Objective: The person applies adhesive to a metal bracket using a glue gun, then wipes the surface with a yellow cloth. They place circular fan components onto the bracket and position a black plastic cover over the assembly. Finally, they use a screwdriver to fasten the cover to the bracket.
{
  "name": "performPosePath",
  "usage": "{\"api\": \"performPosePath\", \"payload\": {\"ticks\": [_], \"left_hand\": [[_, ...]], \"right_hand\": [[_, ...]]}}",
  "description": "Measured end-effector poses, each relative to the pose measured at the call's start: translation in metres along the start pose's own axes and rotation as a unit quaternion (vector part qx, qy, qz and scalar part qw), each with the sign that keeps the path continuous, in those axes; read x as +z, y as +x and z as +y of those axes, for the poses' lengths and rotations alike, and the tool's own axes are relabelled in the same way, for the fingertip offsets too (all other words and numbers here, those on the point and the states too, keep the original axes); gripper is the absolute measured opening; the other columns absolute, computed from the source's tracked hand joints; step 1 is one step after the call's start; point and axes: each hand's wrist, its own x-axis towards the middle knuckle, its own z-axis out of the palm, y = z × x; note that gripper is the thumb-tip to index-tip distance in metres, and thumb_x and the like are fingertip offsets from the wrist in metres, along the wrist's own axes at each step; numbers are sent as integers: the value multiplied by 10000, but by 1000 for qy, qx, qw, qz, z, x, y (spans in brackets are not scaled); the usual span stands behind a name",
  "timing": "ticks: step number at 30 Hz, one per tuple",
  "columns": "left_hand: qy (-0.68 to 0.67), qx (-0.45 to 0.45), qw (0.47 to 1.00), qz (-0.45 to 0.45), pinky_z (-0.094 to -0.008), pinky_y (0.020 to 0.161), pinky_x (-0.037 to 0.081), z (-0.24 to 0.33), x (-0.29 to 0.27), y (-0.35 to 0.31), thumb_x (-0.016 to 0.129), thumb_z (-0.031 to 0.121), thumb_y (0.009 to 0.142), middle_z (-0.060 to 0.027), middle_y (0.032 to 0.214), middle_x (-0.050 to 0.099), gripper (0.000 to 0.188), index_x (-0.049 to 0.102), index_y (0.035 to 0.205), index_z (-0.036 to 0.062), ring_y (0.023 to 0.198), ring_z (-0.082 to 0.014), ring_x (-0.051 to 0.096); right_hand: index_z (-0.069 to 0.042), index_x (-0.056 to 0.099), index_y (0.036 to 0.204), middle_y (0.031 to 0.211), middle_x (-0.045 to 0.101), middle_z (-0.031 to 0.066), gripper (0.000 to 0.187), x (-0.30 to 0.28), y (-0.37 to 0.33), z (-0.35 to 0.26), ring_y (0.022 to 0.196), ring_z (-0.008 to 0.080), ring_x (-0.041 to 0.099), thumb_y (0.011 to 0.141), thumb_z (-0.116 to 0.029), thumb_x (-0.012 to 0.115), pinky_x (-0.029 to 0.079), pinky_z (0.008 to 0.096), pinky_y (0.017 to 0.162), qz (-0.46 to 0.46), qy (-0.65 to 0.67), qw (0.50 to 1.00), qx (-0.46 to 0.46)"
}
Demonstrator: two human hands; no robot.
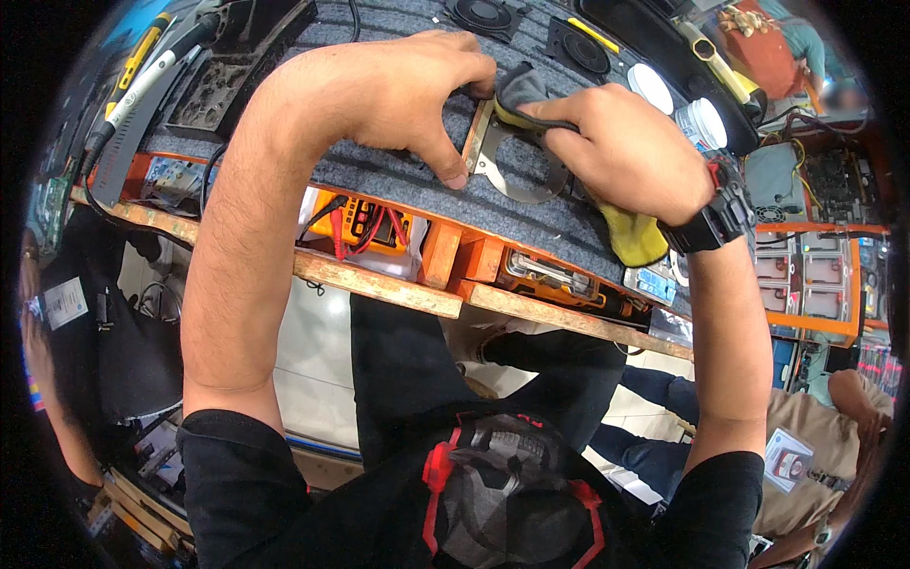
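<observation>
A thin shiny metal plate point(518, 183) with a large round cutout lies on the grey ribbed mat point(398, 204). My left hand point(417, 100) spans the plate's left edge, thumb at the lower corner and fingertips by the upper end, steadying it. Bunched in my right hand point(630, 142) is a grey and yellow cloth point(637, 237), its fingers curled round it. One end of the cloth presses at the plate's upper part; the other hangs below the palm. My right hand and the cloth hide the plate's right side.
Two black speakers point(578, 47) lie at the back, near a white tub point(701, 123) and its lid point(650, 88). A soldering iron point(152, 81) rests at far left. Under the benchtop, an open shelf holds an orange multimeter point(365, 224). Another person point(806, 446) stands at right.
</observation>
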Motion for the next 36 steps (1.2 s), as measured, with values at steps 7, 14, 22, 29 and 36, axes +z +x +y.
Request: {"api": "performPosePath", "payload": {"ticks": [7,14,22,29,36], "left_hand": [[-7,2,1000,-3,-420,1021,465,-2,0,0,940,250,624,-151,1195,588,705,611,1202,17,1188,-373,558],[-4,19,1000,12,-426,1009,470,-4,2,0,939,244,620,-148,1184,584,693,612,1189,21,1175,-365,560],[-1,10,1000,14,-429,1011,470,-1,1,-2,947,241,603,-139,1172,583,698,609,1175,28,1183,-360,553],[0,40,999,12,-421,1042,453,-3,2,0,946,232,609,-138,1198,578,699,603,1186,39,1193,-371,544],[-12,36,999,-28,-422,1118,408,-6,-3,3,958,246,609,-152,1312,566,738,585,1210,35,1281,-364,516]], "right_hand": [[-35,787,994,846,699,287,315,-17,-25,-9,830,435,711,874,-192,542,584,520,822,-70,-24,995,62],[-35,771,961,771,705,243,250,-6,-39,1,762,408,715,867,-170,582,591,517,750,-46,-36,997,45],[-84,781,1023,762,700,233,255,-4,-49,-19,752,409,716,862,-191,614,590,509,714,-16,-41,999,26],[-76,766,1001,766,710,210,240,1,-59,-33,732,390,729,880,-207,605,603,510,684,-42,-40,995,86],[24,690,982,818,676,199,231,-3,-118,-36,731,347,682,877,-167,614,542,436,673,111,289,949,50]]}}
